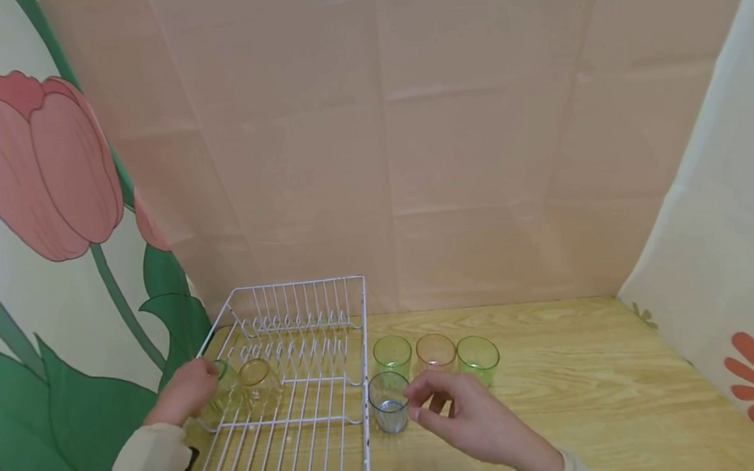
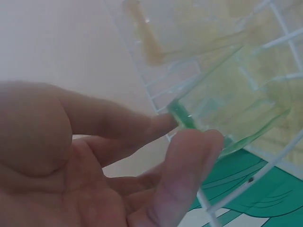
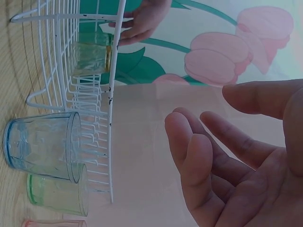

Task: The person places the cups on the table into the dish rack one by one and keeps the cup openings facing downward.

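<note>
My left hand (image 1: pixel 188 389) pinches the base of a green glass (image 1: pixel 228 394), which stands upside down at the left side of a white wire dish rack (image 1: pixel 364 321). In the left wrist view the thumb and a finger meet the thick green base (image 2: pixel 183 116). An amber glass (image 1: pixel 261 392), also inverted, sits just right of it in the rack. My right hand (image 1: pixel 470 417) is beside a bluish clear glass (image 1: pixel 389 405) standing upright on the table. From the right wrist view, that hand's fingers are loosely bent, apart from the blue glass (image 3: pixel 42 146), with nothing between them.
Behind the bluish glass, a green glass (image 1: pixel 392 354), a pinkish-orange glass (image 1: pixel 435 350) and another green glass (image 1: pixel 479 358) stand upright in a row. The rack's raised right rail runs between them and the inverted glasses. A tulip-printed sheet (image 1: pixel 40 161) borders the left side.
</note>
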`<action>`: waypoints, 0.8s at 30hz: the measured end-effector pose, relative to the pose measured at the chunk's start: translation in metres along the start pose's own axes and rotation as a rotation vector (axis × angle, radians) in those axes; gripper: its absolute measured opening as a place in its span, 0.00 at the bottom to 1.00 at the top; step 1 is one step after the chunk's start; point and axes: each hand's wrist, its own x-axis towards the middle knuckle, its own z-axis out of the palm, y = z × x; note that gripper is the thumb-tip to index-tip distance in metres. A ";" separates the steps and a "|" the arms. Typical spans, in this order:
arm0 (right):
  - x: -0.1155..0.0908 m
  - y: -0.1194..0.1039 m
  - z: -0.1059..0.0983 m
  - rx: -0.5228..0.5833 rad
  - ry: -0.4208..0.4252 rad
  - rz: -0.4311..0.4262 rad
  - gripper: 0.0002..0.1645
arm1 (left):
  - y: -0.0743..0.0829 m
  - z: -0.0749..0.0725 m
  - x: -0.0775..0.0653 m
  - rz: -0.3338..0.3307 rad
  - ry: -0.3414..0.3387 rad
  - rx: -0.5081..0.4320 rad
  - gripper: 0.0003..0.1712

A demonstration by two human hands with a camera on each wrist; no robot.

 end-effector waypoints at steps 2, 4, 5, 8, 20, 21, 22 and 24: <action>0.000 0.000 0.000 -0.001 0.001 0.000 0.07 | -0.002 0.004 0.001 0.002 0.000 -0.002 0.25; 0.000 0.000 0.000 -0.001 0.001 -0.002 0.07 | -0.001 0.006 0.001 0.015 0.011 -0.001 0.26; 0.000 0.000 0.000 0.000 0.001 -0.004 0.07 | -0.001 0.006 0.001 0.019 0.017 -0.004 0.26; 0.000 0.001 0.001 -0.001 0.001 -0.014 0.07 | 0.002 0.007 -0.001 0.042 0.030 0.006 0.24; 0.000 0.002 0.001 -0.008 0.002 -0.002 0.07 | 0.007 0.007 -0.004 0.086 0.038 0.022 0.22; 0.000 0.002 0.001 -0.008 0.002 -0.003 0.07 | 0.007 0.008 -0.003 0.093 0.043 0.023 0.22; 0.000 0.002 0.001 -0.008 0.002 -0.002 0.07 | 0.008 0.008 -0.003 0.098 0.044 0.021 0.21; 0.000 0.001 0.001 -0.007 0.001 -0.002 0.07 | 0.009 0.009 -0.003 0.109 0.049 0.023 0.21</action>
